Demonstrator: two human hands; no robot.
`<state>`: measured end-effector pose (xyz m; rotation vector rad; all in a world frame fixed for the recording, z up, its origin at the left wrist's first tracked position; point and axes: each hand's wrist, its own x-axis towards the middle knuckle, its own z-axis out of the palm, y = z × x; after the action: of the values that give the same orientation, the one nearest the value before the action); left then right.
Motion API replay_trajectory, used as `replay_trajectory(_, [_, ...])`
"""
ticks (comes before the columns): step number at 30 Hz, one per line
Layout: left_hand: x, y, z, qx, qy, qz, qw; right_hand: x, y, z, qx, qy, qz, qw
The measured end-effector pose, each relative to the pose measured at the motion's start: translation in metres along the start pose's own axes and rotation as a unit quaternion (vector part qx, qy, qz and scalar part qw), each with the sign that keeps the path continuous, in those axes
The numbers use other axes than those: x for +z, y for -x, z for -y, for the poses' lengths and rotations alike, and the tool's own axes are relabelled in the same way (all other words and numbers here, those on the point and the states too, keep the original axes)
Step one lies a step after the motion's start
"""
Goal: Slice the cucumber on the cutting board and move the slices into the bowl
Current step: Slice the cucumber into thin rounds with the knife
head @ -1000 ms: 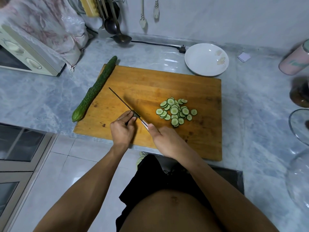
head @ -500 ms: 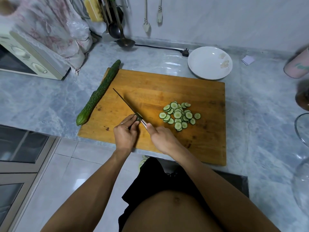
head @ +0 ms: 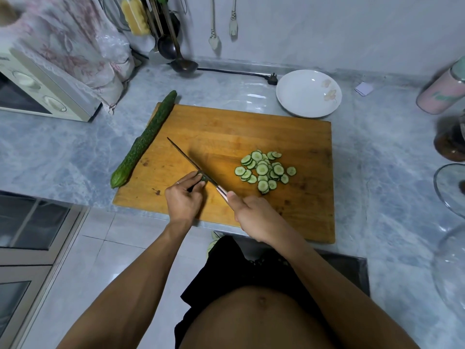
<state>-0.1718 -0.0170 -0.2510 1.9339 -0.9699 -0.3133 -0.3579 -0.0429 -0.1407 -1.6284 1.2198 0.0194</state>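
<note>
So the person's right hand (head: 254,217) is wrapped around the handle of a knife (head: 191,163), fingers curled tight on it, thumb lying along the top near the blade. The blade runs diagonally up and to the left across the wooden cutting board (head: 251,132). The left hand (head: 182,201) sits right against the blade with its fingers curled down, pinching a tiny dark green cucumber stub (head: 203,178), pretty much the last nub of it. There's a ring on one finger of that hand.

The cucumber slices (head: 264,171) lie in a loose overlapping pile on the board, right of the knife and well apart from both hands. A second, whole cucumber (head: 144,138) lies along the board's left edge, partly on the wood and partly on the grey marble counter (head: 63,157).

The white bowl (head: 308,93) with a little flower print stands just past the board's far right corner, nothing visible in it. A toaster oven (head: 37,91) under a floral cloth stands at far left, ladles (head: 173,51) hang on the back wall, and a pink canister (head: 442,91) is at far right.
</note>
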Motion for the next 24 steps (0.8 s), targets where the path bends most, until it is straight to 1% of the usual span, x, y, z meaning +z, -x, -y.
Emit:
replay_trajectory(6, [0.001, 0.001, 0.001, 0.009, -0.010, 0.005, 1.000, 0.002, 0.000, -0.001, -0.023, 0.035, -0.007, 0.999])
replay_trajectory(10, [0.003, 0.001, -0.002, -0.006, -0.009, 0.002, 1.000, 0.005, -0.005, 0.000, -0.018, 0.033, -0.005, 0.999])
replay_trajectory(14, [0.002, 0.005, -0.003, 0.003, -0.022, -0.004, 1.000, 0.007, -0.016, 0.006, -0.023, 0.040, -0.004, 0.999])
replay_trajectory(17, [0.002, 0.004, -0.004, -0.003, -0.023, -0.002, 1.000, 0.007, -0.028, 0.009, -0.005, 0.040, 0.000, 0.999])
replay_trajectory(24, [-0.001, 0.001, -0.002, 0.004, -0.024, 0.014, 1.000, 0.008, -0.042, 0.004, 0.022, -0.020, -0.004, 1.000])
